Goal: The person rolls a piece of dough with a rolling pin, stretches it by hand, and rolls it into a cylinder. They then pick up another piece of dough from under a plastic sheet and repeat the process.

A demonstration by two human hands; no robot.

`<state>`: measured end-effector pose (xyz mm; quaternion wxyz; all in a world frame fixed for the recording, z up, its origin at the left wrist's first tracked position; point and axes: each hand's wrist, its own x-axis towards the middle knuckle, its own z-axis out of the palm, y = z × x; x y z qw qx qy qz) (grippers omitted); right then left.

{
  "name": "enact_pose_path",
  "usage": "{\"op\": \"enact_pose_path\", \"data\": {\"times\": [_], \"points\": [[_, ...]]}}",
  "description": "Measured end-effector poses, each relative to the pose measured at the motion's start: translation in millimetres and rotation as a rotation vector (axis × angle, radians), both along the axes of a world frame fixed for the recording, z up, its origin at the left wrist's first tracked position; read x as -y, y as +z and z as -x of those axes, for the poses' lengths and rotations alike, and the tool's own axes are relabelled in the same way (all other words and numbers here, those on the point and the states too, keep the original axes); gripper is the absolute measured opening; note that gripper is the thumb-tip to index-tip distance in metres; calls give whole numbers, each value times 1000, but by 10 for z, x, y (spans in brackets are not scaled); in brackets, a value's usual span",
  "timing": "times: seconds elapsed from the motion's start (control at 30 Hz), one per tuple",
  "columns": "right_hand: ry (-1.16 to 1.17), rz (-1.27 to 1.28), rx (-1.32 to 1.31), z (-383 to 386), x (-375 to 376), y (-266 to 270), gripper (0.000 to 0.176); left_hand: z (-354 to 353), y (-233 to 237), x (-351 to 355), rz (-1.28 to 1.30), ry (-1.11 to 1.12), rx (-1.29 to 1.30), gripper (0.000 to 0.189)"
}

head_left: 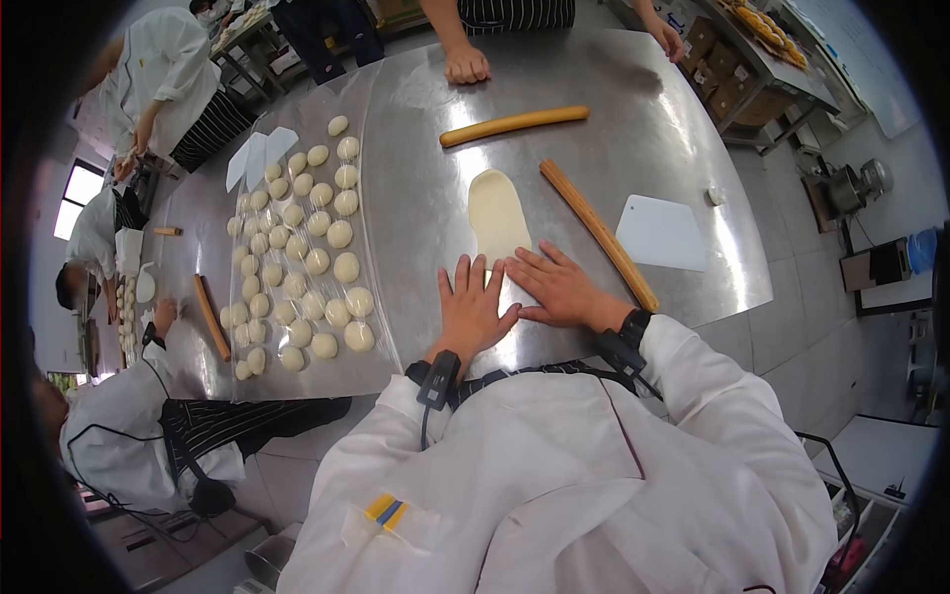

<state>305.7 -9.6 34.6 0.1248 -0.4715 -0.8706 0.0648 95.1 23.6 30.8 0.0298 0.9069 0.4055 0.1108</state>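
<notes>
A flat, elongated sheet of dough [497,213] lies on the steel table in front of me, its long side pointing away. My left hand [473,309] rests at the dough's near end, palm down with fingers spread. Beside it, my right hand [559,285] is also flat, its fingertips on the near right edge of the dough. Both thumbs come close together on the metal. To the right of the dough lies a wooden rolling pin [599,234], slanting toward my right wrist. A white dough scraper [661,234] sits just beyond that pin.
Rows of dough balls [319,261] under clear film cover the table's left part. A second rolling pin [515,127] lies across the far side, near a co-worker's fist [467,65]. Another co-worker's hand [165,315] is at the left, by a short rolling pin [212,319].
</notes>
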Motion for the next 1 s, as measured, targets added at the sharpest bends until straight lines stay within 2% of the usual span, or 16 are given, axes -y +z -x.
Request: {"op": "enact_pose_path", "data": {"times": [0.03, 0.17, 0.23, 0.33, 0.53, 0.67, 0.83, 0.97, 1.0], "points": [[25, -42, 64, -10, -4, 6, 73, 6, -10, 0, -20, -8, 14, 69], [48, -23, 17, -75, 84, 5, 75, 35, -59, -37, -45, -97, 144, 67], [-28, 56, -155, -49, 109, 45, 75, -9, -40, -68, 59, -221, 246, 69], [-39, -12, -265, 24, 54, -43, 74, -66, -25, -88, 113, -228, 233, 68], [40, -9, -105, -96, 89, 23, 69, 28, 34, 7, 35, -232, 155, 66], [66, 1, -111, -182, 100, -20, 67, 78, 121, -43, 121, -276, 154, 69], [-73, 3, -165, 6, 154, 4, 67, -9, 66, -49, 119, -258, 166, 71], [-24, -28, -129, -22, 101, -2, 67, 45, 34, -13, 96, -257, 183, 73], [-14, 46, -133, -65, 52, 57, 68, 53, 55, -42, 143, -266, 167, 73]]}}
